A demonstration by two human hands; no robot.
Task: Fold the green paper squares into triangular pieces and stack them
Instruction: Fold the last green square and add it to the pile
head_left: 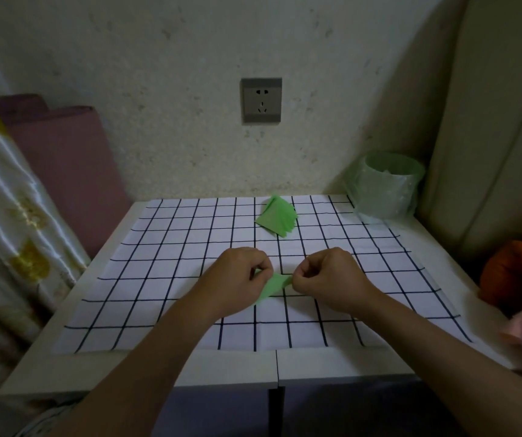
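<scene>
A small green paper piece (273, 287) hangs just above the checked cloth (158, 279) at the table's middle. My left hand (237, 279) pinches its left side and my right hand (329, 279) pinches its right end, fingers curled. The hands hide much of the paper, so its fold cannot be made out. A stack of green paper pieces (277, 217) lies on the cloth further back, slightly fanned, well apart from both hands.
A small bin lined with a green plastic bag (386, 187) stands at the table's back right corner. The wall with a socket (262, 100) is behind. A curtain (7, 216) hangs left. Orange and pink things (518, 279) sit off the right edge.
</scene>
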